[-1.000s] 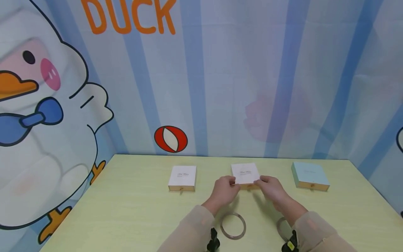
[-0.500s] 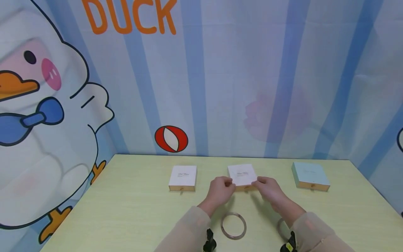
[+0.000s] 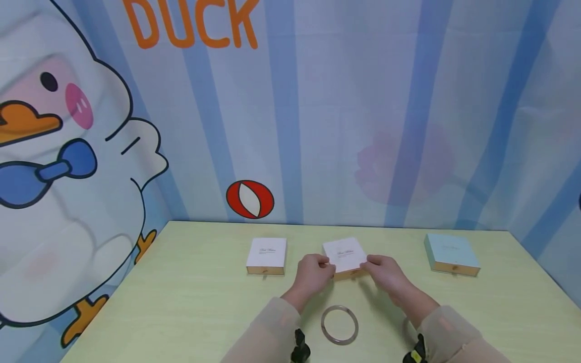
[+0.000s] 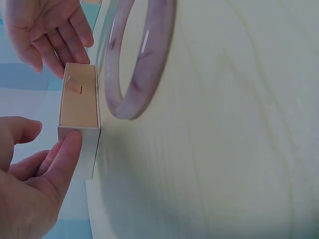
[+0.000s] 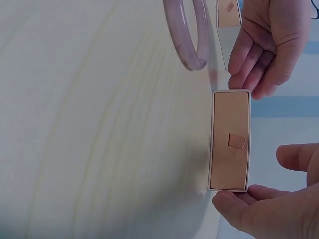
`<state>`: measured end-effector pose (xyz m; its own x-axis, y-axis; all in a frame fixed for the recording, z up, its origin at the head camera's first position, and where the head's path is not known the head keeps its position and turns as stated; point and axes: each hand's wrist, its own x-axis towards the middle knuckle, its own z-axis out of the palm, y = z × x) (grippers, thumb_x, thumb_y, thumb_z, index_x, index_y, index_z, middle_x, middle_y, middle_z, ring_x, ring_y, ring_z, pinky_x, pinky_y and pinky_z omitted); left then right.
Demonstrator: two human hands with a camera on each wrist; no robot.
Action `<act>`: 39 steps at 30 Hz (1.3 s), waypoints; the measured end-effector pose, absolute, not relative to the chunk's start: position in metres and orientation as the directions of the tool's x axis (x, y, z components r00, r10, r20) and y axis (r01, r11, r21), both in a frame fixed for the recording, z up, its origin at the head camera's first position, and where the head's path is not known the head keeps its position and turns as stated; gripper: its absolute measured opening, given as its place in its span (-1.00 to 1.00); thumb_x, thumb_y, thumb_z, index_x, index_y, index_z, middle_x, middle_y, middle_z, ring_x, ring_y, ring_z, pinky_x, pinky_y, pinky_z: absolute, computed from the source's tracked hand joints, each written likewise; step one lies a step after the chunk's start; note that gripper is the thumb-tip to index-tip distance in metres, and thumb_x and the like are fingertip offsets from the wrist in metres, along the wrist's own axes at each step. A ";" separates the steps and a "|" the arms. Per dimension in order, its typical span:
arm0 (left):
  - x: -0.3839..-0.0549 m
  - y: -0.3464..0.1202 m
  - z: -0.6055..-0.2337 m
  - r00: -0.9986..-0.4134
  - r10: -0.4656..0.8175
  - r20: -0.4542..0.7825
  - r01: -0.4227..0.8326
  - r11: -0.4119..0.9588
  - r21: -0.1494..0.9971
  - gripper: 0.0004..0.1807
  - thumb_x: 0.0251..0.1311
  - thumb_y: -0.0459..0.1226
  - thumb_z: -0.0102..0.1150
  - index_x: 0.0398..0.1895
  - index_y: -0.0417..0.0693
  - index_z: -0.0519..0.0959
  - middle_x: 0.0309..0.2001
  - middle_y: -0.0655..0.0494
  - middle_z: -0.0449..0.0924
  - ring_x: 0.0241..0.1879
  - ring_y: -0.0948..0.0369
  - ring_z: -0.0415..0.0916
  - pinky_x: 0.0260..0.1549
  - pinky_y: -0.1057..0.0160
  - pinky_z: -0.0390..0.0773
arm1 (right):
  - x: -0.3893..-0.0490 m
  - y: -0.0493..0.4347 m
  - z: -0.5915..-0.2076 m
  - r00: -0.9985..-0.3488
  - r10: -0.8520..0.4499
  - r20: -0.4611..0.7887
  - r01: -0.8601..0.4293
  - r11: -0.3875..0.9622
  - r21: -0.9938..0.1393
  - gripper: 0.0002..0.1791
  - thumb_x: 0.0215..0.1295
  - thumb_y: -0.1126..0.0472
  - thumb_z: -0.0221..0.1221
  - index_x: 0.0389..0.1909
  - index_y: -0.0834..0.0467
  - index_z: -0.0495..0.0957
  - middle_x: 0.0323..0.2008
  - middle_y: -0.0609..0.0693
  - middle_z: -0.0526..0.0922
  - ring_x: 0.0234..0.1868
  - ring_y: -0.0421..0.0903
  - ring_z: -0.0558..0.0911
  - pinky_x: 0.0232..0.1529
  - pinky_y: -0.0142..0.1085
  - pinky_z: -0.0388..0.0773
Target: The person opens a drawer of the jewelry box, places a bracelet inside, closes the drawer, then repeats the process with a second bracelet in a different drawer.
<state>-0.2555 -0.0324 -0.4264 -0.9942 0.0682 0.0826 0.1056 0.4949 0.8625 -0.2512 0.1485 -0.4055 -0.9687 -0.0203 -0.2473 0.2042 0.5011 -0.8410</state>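
Note:
My left hand [image 3: 310, 276] and right hand [image 3: 386, 275] touch opposite sides of a small white drawer box [image 3: 344, 253] with dark lettering on its lid. The box sits slightly turned on the table, its tan drawer front [image 5: 230, 159] towards me, drawer pushed in, a small pull tab [image 5: 237, 141] at the middle. In the left wrist view, the left fingertips [image 4: 74, 139] press one end while the thumb stays apart. The right wrist view has the right fingers [image 5: 229, 199] against the other end, thumb also apart. A pale lavender bangle [image 3: 324, 326] lies nearer me.
Another white box [image 3: 267, 249] stands left on the light wood table [image 3: 190, 292], and a mint-green box [image 3: 451, 249] stands right. A second ring-shaped thing [image 3: 408, 328] is mostly covered by the right sleeve. A striped duck-print curtain [image 3: 336, 126] hangs behind.
Between my hands, the middle white box has slid left and a little towards me, turning counterclockwise. Both hands moved along with it. The outer boxes and the bangle stay put.

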 end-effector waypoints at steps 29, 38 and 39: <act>-0.275 -0.040 -0.426 -0.991 0.086 -0.102 -0.043 0.516 0.855 -0.19 0.17 -0.28 0.23 0.42 -0.29 0.07 -0.02 -0.18 0.55 -0.11 0.06 0.58 -0.10 0.16 0.58 | -0.251 0.146 -0.406 -0.976 -0.039 -0.213 0.163 0.518 -0.840 -0.43 0.37 0.15 -0.02 0.28 0.42 0.24 0.28 0.40 0.29 0.29 0.32 0.30 0.25 0.13 0.32; -0.279 -0.039 -0.425 -0.984 0.174 -0.040 0.064 0.554 0.830 -0.30 0.21 -0.32 0.11 0.40 -0.32 0.13 0.42 -0.24 0.09 0.43 -0.12 0.00 0.39 -0.05 0.08 | -0.248 0.151 -0.408 -0.963 0.047 -0.265 0.261 0.411 -0.874 -0.59 0.36 0.19 0.02 0.07 0.43 0.35 -0.24 0.23 0.51 -0.37 -0.10 0.56 -0.38 -0.32 0.60; -0.279 -0.039 -0.425 -0.983 0.179 -0.038 0.068 0.551 0.832 -0.31 0.22 -0.33 0.10 0.40 -0.33 0.13 0.41 -0.24 0.09 0.42 -0.11 0.03 0.38 -0.04 0.10 | -0.248 0.151 -0.409 -0.961 0.047 -0.273 0.269 0.395 -0.878 -0.61 0.36 0.19 0.02 0.03 0.44 0.36 -0.29 0.20 0.52 -0.41 -0.13 0.57 -0.41 -0.32 0.61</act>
